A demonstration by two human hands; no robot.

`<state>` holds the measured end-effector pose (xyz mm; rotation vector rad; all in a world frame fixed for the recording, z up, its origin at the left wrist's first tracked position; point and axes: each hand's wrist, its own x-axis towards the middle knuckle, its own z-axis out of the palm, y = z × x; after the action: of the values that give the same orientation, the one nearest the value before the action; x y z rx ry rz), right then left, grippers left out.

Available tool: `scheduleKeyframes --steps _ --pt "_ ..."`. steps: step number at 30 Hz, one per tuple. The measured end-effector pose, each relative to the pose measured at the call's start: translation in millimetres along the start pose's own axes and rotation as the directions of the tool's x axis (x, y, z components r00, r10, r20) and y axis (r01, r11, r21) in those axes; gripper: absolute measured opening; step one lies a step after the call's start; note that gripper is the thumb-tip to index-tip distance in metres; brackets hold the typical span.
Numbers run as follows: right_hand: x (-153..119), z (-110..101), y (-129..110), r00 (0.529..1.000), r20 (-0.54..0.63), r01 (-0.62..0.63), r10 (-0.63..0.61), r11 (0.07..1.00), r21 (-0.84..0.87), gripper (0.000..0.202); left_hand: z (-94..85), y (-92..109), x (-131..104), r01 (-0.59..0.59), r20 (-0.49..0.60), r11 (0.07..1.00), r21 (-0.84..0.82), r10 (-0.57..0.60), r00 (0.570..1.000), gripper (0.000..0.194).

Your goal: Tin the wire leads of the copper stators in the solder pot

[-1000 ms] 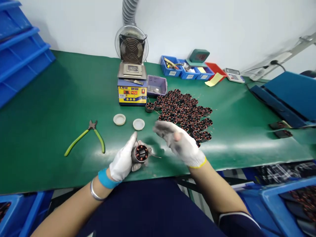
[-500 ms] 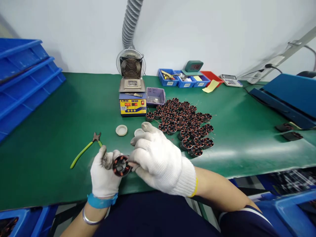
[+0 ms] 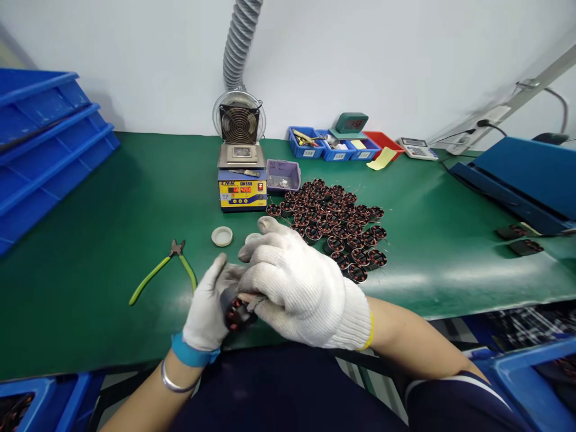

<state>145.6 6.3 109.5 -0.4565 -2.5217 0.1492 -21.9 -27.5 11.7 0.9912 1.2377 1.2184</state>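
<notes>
My left hand, in a white glove, holds a round black motor stator with copper windings above the table's front edge. At the stator's right rim the gloved fingers of my right hand are pinched together, with a bare fingertip showing. Whether a wire or anything else is between them is too small to tell. Green-handled cutters lie spread on the mat, left of my hands. Many similar stators stand grouped beyond my right hand. A small white dish sits ahead, with a second one partly hidden.
A solder pot unit with a fan stands at the back beside a purple tray. Small blue bins, a clock and a calculator line the wall. Blue crates are stacked left.
My left hand has shifted right and turned, tilting the stator toward the right. My right hand has moved slightly right. More of the cutters' right handle shows.
</notes>
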Motion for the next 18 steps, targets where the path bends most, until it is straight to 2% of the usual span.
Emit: scheduleKeyframes --steps 3,5,6,7,8,9,11,12,13,14,15,17,18 --pt "-5.5 0.5 1.8 0.999 0.009 -0.035 0.034 0.999 0.027 0.003 8.9 -3.4 -3.0 0.150 0.234 0.985 -0.081 -0.127 0.964 0.057" --pt "-15.1 0.6 4.3 0.997 -0.005 -0.077 0.078 0.994 0.074 0.005 14.2 -3.0 -7.2 0.178 0.309 0.977 -0.119 -0.134 0.942 0.058" --pt "-21.4 1.1 5.8 0.994 -0.031 -0.104 0.108 0.987 0.120 0.008 16.1 -2.7 -9.0 0.130 0.268 0.983 -0.131 -0.091 0.959 0.057" --pt "-28.5 2.3 7.5 0.985 -0.076 -0.141 0.157 0.971 0.191 0.009 17.5 -2.6 -10.4 0.036 0.165 0.991 -0.126 -0.015 0.986 0.056" --pt "-36.1 4.7 9.2 0.960 -0.149 -0.188 0.237 0.939 0.287 0.010 18.3 -2.9 -11.3 -0.088 0.018 0.991 -0.097 0.090 0.996 0.056" --pt "-43.8 8.8 10.9 0.907 -0.235 -0.237 0.350 0.884 0.403 0.011 18.8 -3.6 -11.8 -0.204 -0.132 0.978 -0.045 0.197 0.972 0.058" --pt "-57.9 22.2 13.7 0.719 -0.341 -0.307 0.606 0.716 0.627 0.012 19.4 -6.5 -11.5 -0.348 -0.330 0.935 0.063 0.349 0.877 0.060" --pt "-63.1 31.5 14.0 0.636 -0.318 -0.338 0.703 0.624 0.704 0.013 20.0 -8.6 -10.8 -0.389 -0.372 0.916 0.100 0.397 0.839 0.060" --pt "-66.5 41.8 13.4 0.592 -0.261 -0.374 0.762 0.547 0.749 0.013 21.1 -11.3 -10.0 -0.422 -0.378 0.897 0.129 0.438 0.815 0.061" --pt "-68.0 52.5 11.8 0.597 -0.181 -0.411 0.781 0.492 0.767 0.017 22.7 -14.7 -8.9 -0.450 -0.359 0.880 0.150 0.473 0.804 0.063" --pt "-67.6 62.8 9.2 0.638 -0.087 -0.446 0.765 0.460 0.768 0.030 24.7 -18.8 -7.8 -0.474 -0.322 0.865 0.164 0.501 0.803 0.068" --pt "-62.5 79.3 3.6 0.719 0.047 -0.478 0.694 0.444 0.758 0.061 29.0 -28.5 -6.0 -0.485 -0.220 0.856 0.178 0.515 0.828 0.078" --pt "-59.2 84.6 1.7 0.742 0.065 -0.473 0.667 0.453 0.756 0.070 30.3 -33.3 -5.9 -0.475 -0.164 0.859 0.192 0.505 0.847 0.082"
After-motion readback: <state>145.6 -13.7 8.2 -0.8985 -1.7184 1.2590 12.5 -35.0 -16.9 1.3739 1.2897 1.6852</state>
